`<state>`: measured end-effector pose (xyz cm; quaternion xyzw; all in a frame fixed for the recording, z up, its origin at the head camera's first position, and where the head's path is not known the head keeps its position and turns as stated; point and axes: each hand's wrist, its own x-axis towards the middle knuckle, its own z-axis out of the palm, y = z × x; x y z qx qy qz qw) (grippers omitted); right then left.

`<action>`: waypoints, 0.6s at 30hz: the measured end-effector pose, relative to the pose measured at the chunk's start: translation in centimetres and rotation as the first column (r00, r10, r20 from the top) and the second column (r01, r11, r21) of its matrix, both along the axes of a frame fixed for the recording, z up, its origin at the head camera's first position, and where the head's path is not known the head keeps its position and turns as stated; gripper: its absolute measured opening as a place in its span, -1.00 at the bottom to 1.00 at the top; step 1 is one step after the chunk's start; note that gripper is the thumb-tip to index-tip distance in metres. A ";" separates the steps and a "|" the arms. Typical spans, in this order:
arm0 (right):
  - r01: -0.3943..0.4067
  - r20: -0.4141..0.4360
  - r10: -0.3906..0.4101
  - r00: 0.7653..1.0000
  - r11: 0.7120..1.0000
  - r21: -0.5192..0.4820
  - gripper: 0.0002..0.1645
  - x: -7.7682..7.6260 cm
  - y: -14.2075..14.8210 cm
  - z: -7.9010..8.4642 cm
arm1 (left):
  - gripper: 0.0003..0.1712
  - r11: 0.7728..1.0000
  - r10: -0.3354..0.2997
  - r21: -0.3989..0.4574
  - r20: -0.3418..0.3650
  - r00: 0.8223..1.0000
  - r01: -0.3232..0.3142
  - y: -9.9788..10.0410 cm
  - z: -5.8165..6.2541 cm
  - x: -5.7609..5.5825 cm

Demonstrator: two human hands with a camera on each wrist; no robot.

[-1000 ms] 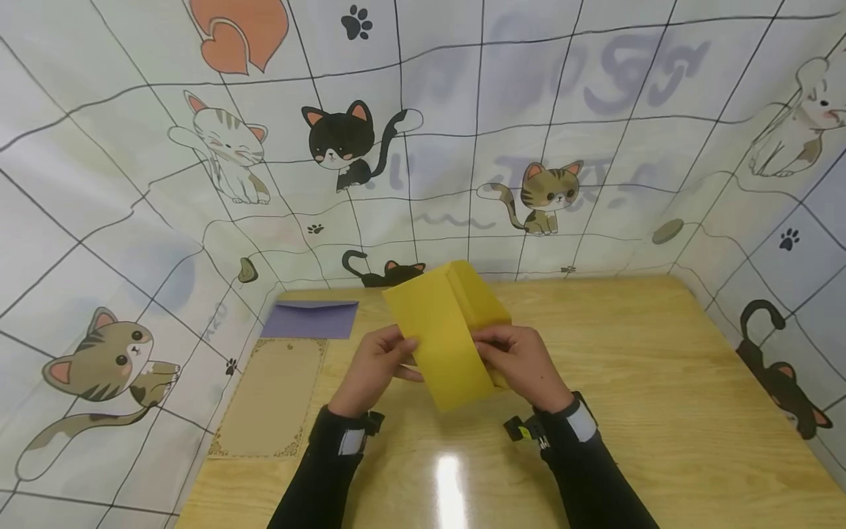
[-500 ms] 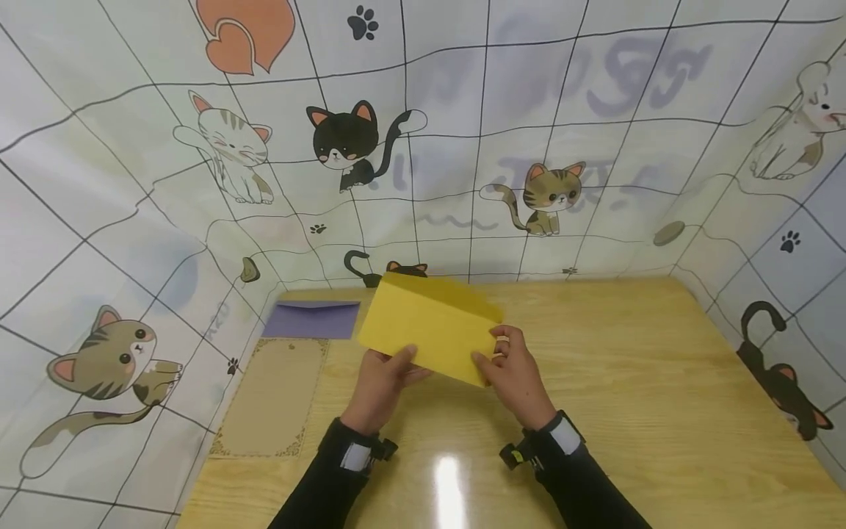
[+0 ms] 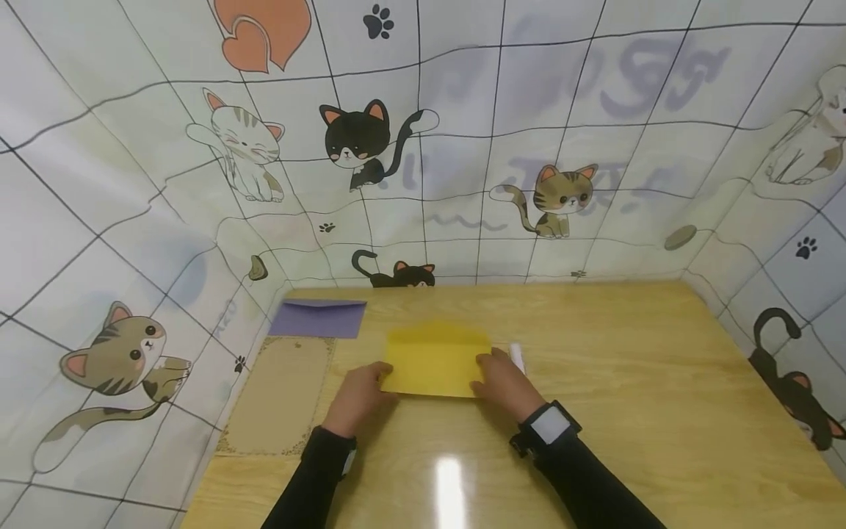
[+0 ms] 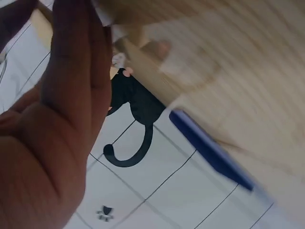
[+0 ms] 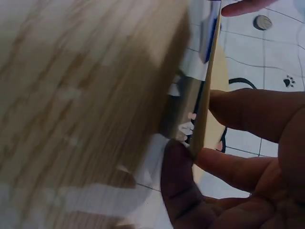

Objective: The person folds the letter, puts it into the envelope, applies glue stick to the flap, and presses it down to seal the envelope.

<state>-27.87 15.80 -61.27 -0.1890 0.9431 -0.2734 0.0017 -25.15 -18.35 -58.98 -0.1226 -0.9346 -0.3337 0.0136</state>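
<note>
In the head view a yellow envelope [image 3: 432, 364] is held level just above or on the table, its blurred flap raised at the far edge. My left hand [image 3: 360, 397] grips its left edge, and my right hand [image 3: 510, 387] holds the right edge. Seen from the right wrist, the envelope [image 5: 209, 90] appears edge-on, pinched between thumb and fingers of the right hand [image 5: 252, 152]. Mostly the left hand [image 4: 57, 109] fills the left of the left wrist view, its fingers extended and the grip hidden.
A purple envelope [image 3: 319, 320] lies at the table's back left. Below it rests a beige sheet with an ornate border [image 3: 276, 397]. A small white stick-shaped object [image 3: 517, 357] lies beyond my right hand. Cat-printed cloth [image 3: 463, 147] walls the back and sides.
The yellow envelope has been turned from upright and tilted to level, then lowered towards the table between both hands. The white stick-shaped object has come into view behind the right hand.
</note>
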 end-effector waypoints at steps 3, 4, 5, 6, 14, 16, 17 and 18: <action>0.002 -0.023 0.000 1.000 0.997 0.071 -0.39 -0.4 -0.6 -0.7 | -0.67 0.993 -0.030 -0.116 -0.132 0.991 0.015 1.0 -0.1 0.3; 0.010 -0.021 -0.008 1.000 0.996 0.086 -0.40 -0.4 -0.7 -0.7 | -0.72 0.990 -0.033 -0.142 -0.160 0.987 0.010 1.4 0.5 0.6; 0.016 -0.019 -0.014 1.000 0.994 0.105 -0.42 -0.3 -0.8 -0.7 | -0.67 0.984 -0.034 -0.180 -0.189 0.981 0.000 1.9 0.7 0.9; 0.026 -0.015 -0.025 1.000 0.993 0.114 -0.43 -0.1 -0.8 -0.5 | -0.59 0.977 -0.026 -0.213 -0.197 0.980 -0.017 2.5 1.5 1.4; 0.044 -0.203 0.006 0.979 0.969 0.243 -0.69 2.6 -1.8 4.2 | -0.64 0.894 0.024 -0.424 -0.281 0.959 -0.146 5.6 2.3 3.1; 0.030 -0.231 0.032 0.972 0.965 0.261 -0.72 3.0 -2.1 4.9 | -0.64 0.890 -0.012 -0.435 -0.319 0.948 -0.135 6.0 2.0 3.0; 0.028 -0.272 0.049 0.961 0.962 0.271 -0.74 2.7 -2.1 4.3 | -0.65 0.893 -0.024 -0.432 -0.330 0.944 -0.129 6.2 1.9 2.9; 0.014 -0.261 0.057 0.964 0.965 0.260 -0.74 2.7 -2.2 4.4 | -0.65 0.895 -0.031 -0.429 -0.336 0.941 -0.123 6.4 1.8 2.8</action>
